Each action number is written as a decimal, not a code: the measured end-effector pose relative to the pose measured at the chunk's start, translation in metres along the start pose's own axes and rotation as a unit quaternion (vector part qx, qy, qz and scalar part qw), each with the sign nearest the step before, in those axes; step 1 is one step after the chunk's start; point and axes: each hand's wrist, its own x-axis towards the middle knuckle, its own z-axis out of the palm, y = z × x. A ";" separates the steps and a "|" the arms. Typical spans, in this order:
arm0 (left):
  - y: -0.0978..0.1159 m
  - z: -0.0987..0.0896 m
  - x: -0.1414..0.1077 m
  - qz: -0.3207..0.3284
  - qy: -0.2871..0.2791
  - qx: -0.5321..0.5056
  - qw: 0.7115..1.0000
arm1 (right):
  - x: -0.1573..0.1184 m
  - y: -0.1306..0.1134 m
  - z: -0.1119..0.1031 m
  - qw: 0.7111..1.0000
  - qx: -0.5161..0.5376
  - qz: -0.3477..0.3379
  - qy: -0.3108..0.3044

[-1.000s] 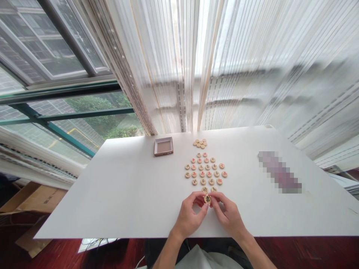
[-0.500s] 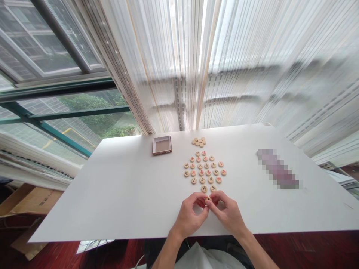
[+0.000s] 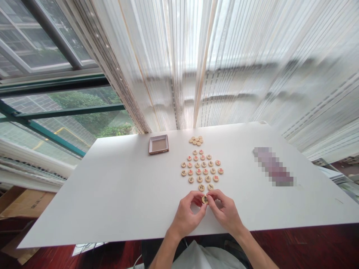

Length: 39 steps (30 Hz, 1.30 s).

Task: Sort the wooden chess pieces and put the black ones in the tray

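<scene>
A round wooden Chinese chess piece with a black character is pinched between my two hands close to the table's front. My left hand grips its left edge with thumb and fingers. From the other side, the closed fingertips of my right hand hold its right edge. Just beyond my fingers lie a piece with a black character and another black-lettered piece. Farther out, rows of red- and black-lettered pieces lie face up, spaced apart.
A small cluster of pale pieces, showing no characters, sits near the back edge of the white table. To its left is a shallow open box. A pixelated purplish item lies at right. Curtains hang behind.
My right thumb has moved off the face of the held chess piece, so its black character shows more fully. The view has shifted slightly; the laid-out pieces keep their places.
</scene>
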 end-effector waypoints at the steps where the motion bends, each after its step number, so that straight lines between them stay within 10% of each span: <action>1: 0.000 0.000 0.000 -0.001 0.000 -0.005 1.000 | 0.000 0.000 0.000 1.000 -0.001 -0.002 0.001; 39: -0.007 0.008 0.001 -0.056 0.042 -0.056 0.996 | -0.003 0.001 0.005 0.989 -0.071 -0.125 -0.046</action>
